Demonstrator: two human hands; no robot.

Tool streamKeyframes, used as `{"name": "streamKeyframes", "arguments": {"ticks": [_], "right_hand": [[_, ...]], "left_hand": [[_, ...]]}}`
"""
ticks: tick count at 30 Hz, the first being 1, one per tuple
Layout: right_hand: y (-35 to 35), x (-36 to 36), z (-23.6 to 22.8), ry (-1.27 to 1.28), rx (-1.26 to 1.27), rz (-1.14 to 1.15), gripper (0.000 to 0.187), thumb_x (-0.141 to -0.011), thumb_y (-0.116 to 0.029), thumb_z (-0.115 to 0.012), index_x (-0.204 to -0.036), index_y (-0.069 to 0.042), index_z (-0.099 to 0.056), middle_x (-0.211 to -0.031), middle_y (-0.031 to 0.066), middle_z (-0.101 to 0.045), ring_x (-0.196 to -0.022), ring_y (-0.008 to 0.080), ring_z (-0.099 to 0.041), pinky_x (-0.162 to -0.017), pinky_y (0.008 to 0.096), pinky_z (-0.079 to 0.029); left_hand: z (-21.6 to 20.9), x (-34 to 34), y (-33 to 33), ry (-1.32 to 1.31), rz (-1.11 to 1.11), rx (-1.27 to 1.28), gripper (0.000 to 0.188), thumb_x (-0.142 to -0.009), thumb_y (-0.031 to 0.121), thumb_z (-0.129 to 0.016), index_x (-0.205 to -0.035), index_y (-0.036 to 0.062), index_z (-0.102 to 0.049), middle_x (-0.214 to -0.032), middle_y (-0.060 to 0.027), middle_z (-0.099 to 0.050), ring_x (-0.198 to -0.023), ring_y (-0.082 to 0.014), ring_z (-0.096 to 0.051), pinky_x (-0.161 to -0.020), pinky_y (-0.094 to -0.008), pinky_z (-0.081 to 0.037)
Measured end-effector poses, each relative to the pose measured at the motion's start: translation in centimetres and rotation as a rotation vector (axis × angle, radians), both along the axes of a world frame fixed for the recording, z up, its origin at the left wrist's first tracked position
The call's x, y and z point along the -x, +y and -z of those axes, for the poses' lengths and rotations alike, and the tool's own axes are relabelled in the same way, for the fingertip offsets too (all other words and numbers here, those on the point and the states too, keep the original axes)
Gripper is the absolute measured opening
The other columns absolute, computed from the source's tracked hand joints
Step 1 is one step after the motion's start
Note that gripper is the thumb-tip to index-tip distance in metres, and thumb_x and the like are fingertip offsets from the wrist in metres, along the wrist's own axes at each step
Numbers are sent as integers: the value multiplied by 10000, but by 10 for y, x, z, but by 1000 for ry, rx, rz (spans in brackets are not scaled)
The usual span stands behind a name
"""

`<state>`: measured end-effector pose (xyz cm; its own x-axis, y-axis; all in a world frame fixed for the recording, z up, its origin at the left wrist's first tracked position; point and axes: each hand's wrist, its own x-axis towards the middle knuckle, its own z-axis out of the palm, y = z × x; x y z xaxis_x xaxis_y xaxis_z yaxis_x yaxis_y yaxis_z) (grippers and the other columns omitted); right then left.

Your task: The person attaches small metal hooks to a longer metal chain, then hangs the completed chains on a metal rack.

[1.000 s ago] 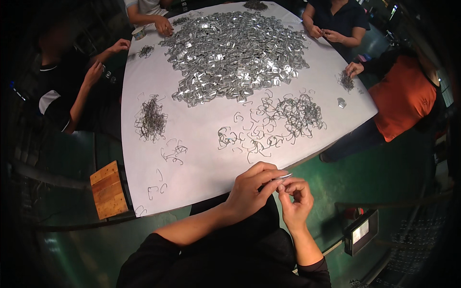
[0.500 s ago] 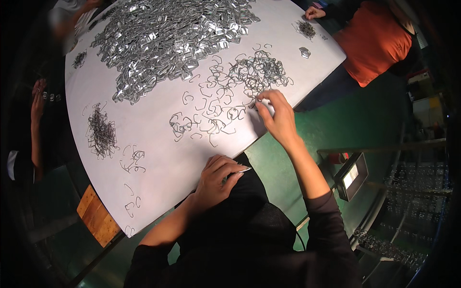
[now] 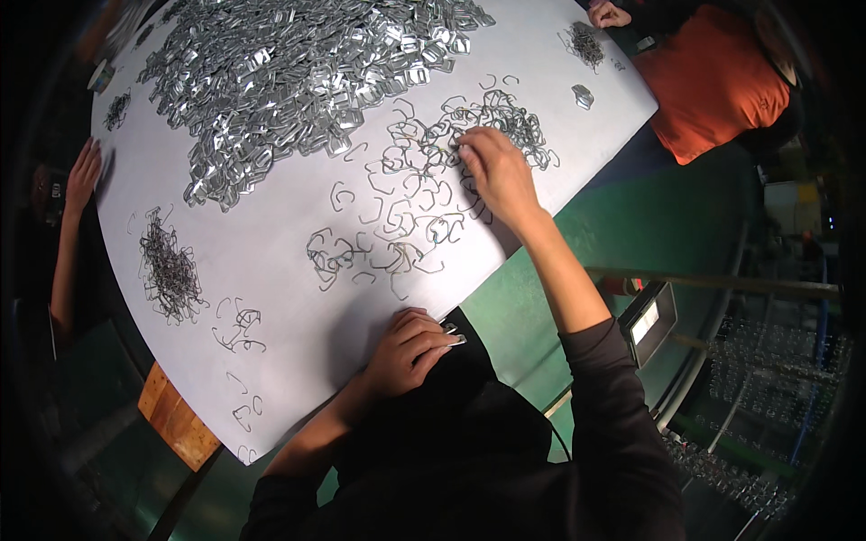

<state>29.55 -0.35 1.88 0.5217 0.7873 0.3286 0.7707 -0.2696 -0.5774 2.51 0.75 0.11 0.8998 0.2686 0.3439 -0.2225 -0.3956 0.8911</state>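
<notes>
My left hand (image 3: 404, 355) is closed at the near edge of the white table. It pinches a small flat metal buckle (image 3: 456, 340) between thumb and fingers; most of the piece is covered. My right hand (image 3: 501, 176) reaches over the loose heap of bent wire clips (image 3: 519, 122), thumb and forefinger drawn together among them. Whatever lies between those fingertips is too small to make out. More C-shaped wire clips (image 3: 401, 221) are scattered below and to the left of that hand.
A large heap of shiny metal buckles (image 3: 271, 99) covers the far part of the white table (image 3: 280, 279). Dark wire piles (image 3: 170, 270) lie at the left. A co-worker's hand (image 3: 83, 176) touches the left edge; another person's hand (image 3: 610, 14) is at the far right. A wooden stool (image 3: 176, 415) stands below.
My right hand has moved farther over the wire clips, away from the table's edge. My left hand keeps its buckle. At the left, the co-worker's hand has come onto the table edge.
</notes>
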Motion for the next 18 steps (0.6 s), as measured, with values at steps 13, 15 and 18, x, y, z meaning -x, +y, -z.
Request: {"name": "streamKeyframes", "arguments": {"ticks": [13,15,18], "right_hand": [[51,-103,-8,-163,420,10,136,-817,-154,-617,-902,-48,-622,-903,111,-642,-832,272,-610,-741,363,-472],[40,-99,-19,30,389,75,145,-815,-144,-628,-916,-40,-625,-864,92,-640,-770,224,-614,-711,341,-479],[21,-102,-18,512,230,90,154,-827,-104,-643,-931,9,-624,-805,54,-631,-667,123,-597,-643,255,-502]], "left_hand": [[-1,-1,0,13,-22,-26,160,-734,-8,-669,-868,75,-640,-807,-30,-586,-764,-180,-567,-847,-364,-429],[1,-1,1,14,-19,-15,159,-744,6,-667,-881,82,-635,-815,-25,-586,-771,-176,-566,-853,-362,-421],[-2,-3,0,10,-13,7,166,-730,-11,-668,-869,76,-643,-808,-32,-586,-762,-184,-567,-848,-363,-422]]}}
